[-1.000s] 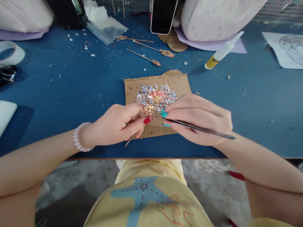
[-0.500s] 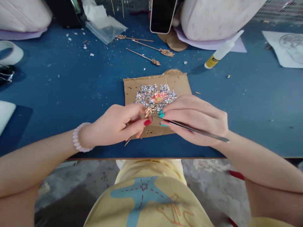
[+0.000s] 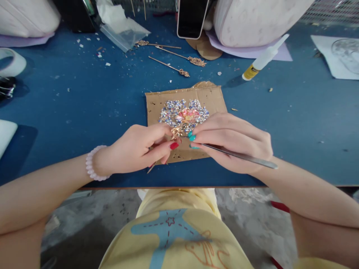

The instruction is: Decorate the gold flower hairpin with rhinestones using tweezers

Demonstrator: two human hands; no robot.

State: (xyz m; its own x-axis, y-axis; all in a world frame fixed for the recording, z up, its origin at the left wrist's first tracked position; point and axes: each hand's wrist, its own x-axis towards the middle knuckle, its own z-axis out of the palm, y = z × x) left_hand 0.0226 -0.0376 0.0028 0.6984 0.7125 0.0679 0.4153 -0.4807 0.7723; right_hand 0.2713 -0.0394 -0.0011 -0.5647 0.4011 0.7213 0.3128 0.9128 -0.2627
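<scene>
My left hand [image 3: 140, 147] pinches a gold hairpin [image 3: 177, 130] by its ornate head, its thin stick poking out below the fingers. My right hand [image 3: 232, 141] is closed round metal tweezers [image 3: 246, 158], whose tips meet the gold ornament between the two hands. Both hands rest over a brown cardboard piece [image 3: 213, 98] at the table's front edge. On the cardboard lies a heap of tiny blue, silver and pink chips [image 3: 183, 112], just behind my fingertips.
Three more gold hairpins [image 3: 179, 61] lie farther back on the blue table [image 3: 84, 101]. A glue bottle [image 3: 263, 59] lies to the back right, a phone [image 3: 192, 18] and white bags stand behind. A plastic bag [image 3: 120, 31] and tape roll [image 3: 11, 63] sit left.
Almost nothing has moved. My right hand and the tweezers have shifted slightly, their tips staying on the gold ornament; my left hand keeps its grip.
</scene>
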